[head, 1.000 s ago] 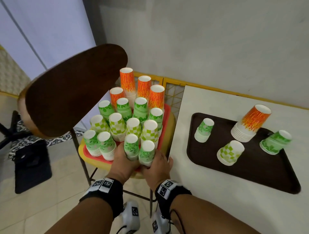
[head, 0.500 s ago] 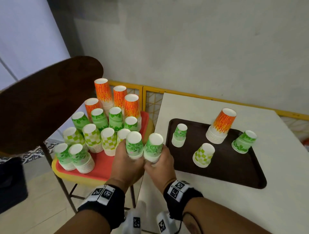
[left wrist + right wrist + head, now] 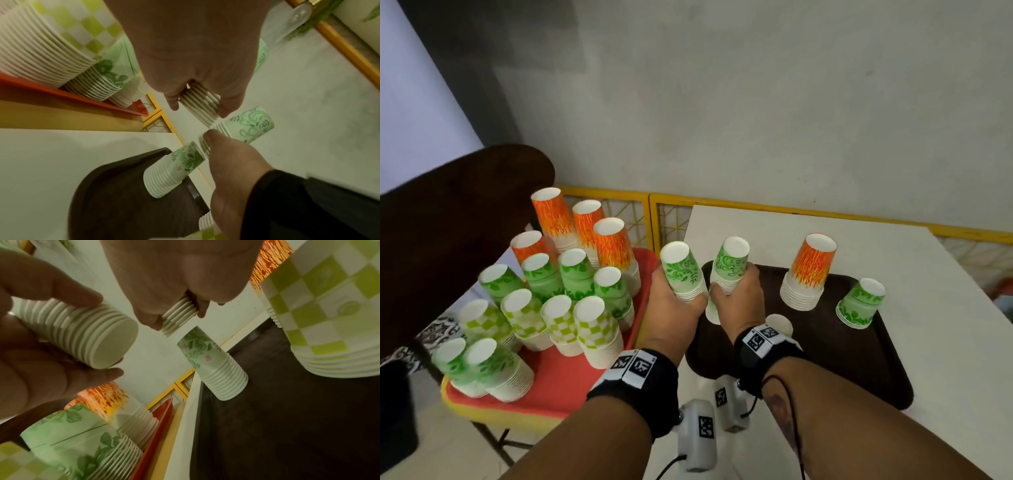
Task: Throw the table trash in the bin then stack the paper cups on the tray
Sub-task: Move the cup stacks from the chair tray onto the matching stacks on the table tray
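My left hand (image 3: 675,310) grips a stack of green floral paper cups (image 3: 683,270), held upside down in the air between the stool and the table. Beside it, my right hand (image 3: 738,301) grips a second green floral stack (image 3: 732,262) over the left end of the brown tray (image 3: 859,363). On the tray stand an orange stack (image 3: 810,270), a green stack (image 3: 861,301), a floral stack (image 3: 216,366) and a checked stack (image 3: 320,305); my right arm partly hides the last two in the head view.
A red tray (image 3: 565,380) on a yellow stool at the left holds several upside-down stacks of orange, green and checked cups. A dark chair back (image 3: 448,222) rises at the far left. The white table (image 3: 945,342) meets a grey wall with a yellow grille behind.
Both hands have lifted their green stacks off the red tray and carried them right. The right one is now over the brown tray's left end.
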Motion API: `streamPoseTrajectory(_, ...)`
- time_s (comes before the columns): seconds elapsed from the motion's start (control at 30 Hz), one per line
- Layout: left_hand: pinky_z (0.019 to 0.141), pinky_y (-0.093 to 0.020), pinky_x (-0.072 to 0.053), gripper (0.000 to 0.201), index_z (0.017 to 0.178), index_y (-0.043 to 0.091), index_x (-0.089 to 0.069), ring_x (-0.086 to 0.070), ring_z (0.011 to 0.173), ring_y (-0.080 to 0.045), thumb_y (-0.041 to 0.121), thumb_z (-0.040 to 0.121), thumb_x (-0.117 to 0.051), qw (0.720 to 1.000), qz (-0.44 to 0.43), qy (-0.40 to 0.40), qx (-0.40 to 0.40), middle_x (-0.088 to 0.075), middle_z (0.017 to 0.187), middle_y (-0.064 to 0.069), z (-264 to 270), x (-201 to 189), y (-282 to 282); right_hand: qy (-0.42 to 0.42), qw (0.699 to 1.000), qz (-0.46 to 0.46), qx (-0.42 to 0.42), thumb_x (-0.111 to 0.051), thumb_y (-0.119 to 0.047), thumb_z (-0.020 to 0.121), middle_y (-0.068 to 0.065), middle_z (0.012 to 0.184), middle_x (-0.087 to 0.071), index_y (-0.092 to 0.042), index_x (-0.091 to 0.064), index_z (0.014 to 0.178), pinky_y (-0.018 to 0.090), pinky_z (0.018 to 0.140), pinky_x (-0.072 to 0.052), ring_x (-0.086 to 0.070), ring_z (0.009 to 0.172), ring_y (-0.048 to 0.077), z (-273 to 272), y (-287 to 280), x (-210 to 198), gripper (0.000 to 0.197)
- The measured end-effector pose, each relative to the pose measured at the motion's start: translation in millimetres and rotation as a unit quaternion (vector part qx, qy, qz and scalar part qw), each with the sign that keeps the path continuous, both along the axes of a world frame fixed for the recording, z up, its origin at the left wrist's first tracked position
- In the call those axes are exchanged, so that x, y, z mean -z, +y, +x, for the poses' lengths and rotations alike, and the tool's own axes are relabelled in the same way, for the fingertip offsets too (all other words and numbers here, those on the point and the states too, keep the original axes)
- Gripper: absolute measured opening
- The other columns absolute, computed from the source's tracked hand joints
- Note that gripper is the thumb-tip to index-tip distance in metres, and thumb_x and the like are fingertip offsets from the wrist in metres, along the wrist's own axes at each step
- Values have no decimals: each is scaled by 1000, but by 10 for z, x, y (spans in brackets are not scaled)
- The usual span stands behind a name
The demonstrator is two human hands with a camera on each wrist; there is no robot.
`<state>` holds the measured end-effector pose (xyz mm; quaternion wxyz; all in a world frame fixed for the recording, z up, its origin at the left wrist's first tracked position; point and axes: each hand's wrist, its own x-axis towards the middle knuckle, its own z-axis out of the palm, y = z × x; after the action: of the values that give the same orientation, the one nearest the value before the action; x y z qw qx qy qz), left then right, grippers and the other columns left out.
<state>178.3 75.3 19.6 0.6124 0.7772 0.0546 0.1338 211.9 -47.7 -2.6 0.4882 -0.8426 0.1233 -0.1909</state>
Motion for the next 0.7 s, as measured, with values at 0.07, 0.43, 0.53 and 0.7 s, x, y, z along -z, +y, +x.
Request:
streamPoseTrajectory(0.07, 63, -13, -42, 48, 96, 37, -45, -59, 76, 10, 19, 74, -83, 1000, 9, -3, -1, -62, 87, 12, 125, -18, 8, 2, 1000, 16, -7, -79, -19, 76, 7, 120, -61, -12, -47, 129, 28, 87, -44, -61, 110, 26, 77, -6, -11, 62)
streamPoseTrajectory(0.43, 71, -14, -46, 55, 112, 18, -51, -63, 82, 8, 20, 70, -86, 1000, -9, -28, -8, -66, 94, 9, 494, 34, 193, 63, 997, 41, -2, -74, -18, 76, 1, 105, -57, -19, -46, 114, 31, 74, -49, -63, 93, 23, 173, 101, 323, 47)
streamPoseTrajectory(0.53, 68, -3, -44, 53, 111, 16, -49, -60, 80, 17, 14, 73, -86, 999, -7, -38, 7, -63, 93, 11, 533, 0, 162, 99, 994, 52, 1, -74, -16, 78, -3, 99, -57, -21, -41, 109, 32, 75, -50, -63, 91, 22, 147, 104, 455, 46)
streamPoseTrajectory(0.7, 70, -3, -47, 54, 108, 24, -46, -62, 86, 11, 17, 73, -86, 998, 5, -45, 41, -64, 97, 13, 553, -112, 12, 159, 986, 53, -23, -77, -23, 80, 0, 112, -58, -13, -38, 123, 30, 83, -47, -63, 109, 25, 87, 85, 502, 59)
